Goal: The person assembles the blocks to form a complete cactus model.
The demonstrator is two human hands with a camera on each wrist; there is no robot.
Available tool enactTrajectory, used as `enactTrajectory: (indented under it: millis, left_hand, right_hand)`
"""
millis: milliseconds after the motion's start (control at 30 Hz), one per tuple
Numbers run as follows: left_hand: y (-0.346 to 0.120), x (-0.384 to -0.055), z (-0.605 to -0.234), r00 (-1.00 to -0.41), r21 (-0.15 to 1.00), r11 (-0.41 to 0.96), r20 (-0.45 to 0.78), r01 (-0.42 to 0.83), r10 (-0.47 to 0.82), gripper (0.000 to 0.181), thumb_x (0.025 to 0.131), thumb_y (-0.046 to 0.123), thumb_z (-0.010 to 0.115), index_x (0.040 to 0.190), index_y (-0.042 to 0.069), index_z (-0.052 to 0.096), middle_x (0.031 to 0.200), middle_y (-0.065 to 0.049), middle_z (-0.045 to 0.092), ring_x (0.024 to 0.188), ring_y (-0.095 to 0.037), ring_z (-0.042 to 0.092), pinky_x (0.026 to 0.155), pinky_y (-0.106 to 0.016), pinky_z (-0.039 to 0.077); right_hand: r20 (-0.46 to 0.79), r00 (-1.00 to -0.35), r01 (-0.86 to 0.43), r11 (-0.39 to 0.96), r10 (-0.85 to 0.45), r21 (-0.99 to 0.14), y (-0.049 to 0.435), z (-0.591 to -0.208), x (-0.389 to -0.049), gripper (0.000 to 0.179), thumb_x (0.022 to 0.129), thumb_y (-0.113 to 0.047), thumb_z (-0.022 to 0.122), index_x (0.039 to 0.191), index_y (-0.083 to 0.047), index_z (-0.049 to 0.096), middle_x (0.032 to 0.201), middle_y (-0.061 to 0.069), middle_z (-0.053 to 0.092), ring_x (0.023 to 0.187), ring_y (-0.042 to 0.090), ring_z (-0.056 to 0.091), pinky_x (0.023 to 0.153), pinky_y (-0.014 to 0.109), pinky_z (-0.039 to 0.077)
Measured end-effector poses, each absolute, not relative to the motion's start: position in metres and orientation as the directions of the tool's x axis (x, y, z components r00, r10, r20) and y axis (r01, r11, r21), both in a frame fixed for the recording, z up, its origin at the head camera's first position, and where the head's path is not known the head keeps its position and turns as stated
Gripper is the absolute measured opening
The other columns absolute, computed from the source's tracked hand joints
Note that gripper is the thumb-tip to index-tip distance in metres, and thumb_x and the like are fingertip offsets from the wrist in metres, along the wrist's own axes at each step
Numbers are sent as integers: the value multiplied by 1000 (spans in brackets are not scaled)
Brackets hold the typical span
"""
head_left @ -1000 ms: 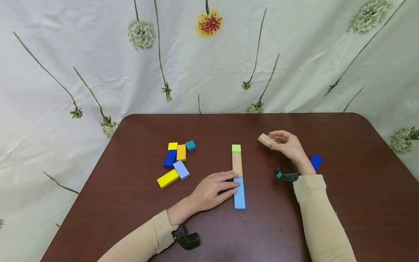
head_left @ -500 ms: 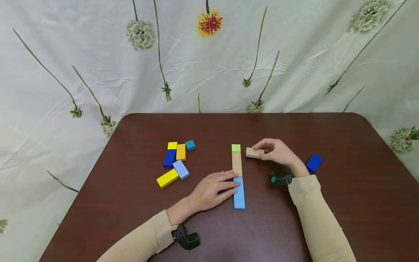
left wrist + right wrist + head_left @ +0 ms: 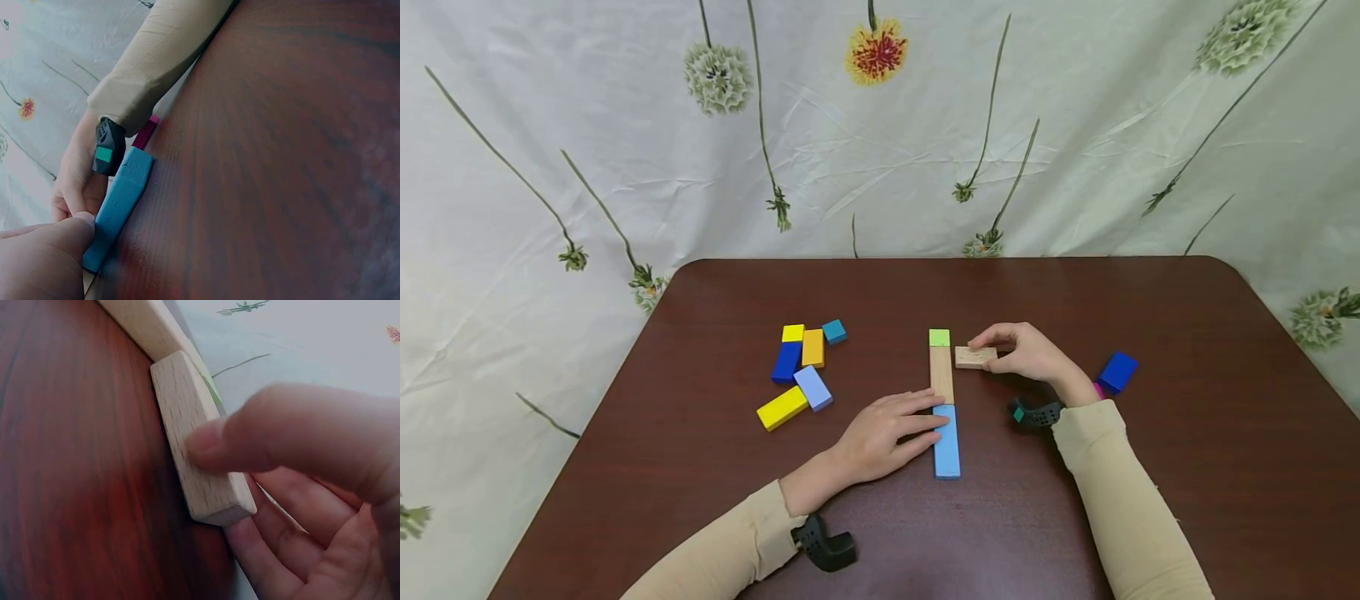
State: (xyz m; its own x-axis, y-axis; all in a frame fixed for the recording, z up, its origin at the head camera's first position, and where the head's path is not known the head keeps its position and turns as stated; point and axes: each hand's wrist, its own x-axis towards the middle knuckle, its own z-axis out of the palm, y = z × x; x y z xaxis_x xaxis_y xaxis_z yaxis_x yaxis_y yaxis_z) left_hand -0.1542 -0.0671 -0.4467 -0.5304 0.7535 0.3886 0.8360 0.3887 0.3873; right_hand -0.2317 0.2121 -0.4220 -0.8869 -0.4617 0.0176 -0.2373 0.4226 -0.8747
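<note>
A column of blocks runs toward me in the head view: a light green block [image 3: 939, 337], a plain wooden block [image 3: 941, 375] and a light blue block [image 3: 947, 454]. My left hand [image 3: 883, 437] lies with its fingers spread across the wooden and blue blocks where they meet; the left wrist view has its thumb at the blue block's [image 3: 122, 206] edge. Between thumb and fingers my right hand [image 3: 1030, 358] pinches another plain wooden block [image 3: 972, 358]. This block lies crosswise, its left end close beside the column's upper wooden part. In the right wrist view the thumb [image 3: 215, 444] presses its long side.
At left lies a group of loose blocks, among them a yellow block [image 3: 782, 408], an orange block [image 3: 813, 348] and a lavender-blue block [image 3: 813, 387]. Behind my right wrist are a dark blue block [image 3: 1117, 372] and a mostly hidden pink block [image 3: 1100, 390].
My right hand has brought the wooden block leftward and nearer to me, turning it from slanted to crosswise beside the column. The left hand has stayed in place.
</note>
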Motion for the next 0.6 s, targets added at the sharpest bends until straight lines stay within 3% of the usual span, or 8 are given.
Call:
enactTrajectory:
  millis: [367, 600]
  left_hand:
    - [-67, -154, -446, -541, 393, 400, 371, 828, 755, 31, 93, 26, 59, 123, 18, 65, 135, -1, 53, 131, -15, 41, 106, -34, 33]
    - [-67, -153, -443, -541, 398, 398, 363, 826, 759, 31, 94, 26, 58, 122, 17, 65, 135, -2, 53, 130, -17, 41, 106, -35, 33]
  right_hand:
    - [-29, -917, -205, 535, -397, -820, 218, -419, -228, 44, 79, -13, 76, 118, 1, 62, 117, 19, 60, 107, 35, 55, 90, 46, 46]
    - [-45, -924, -195, 569, -380, -799, 225, -416, -227, 40, 78, -16, 78, 112, 1, 66, 109, 16, 63, 99, 31, 56, 86, 44, 46]
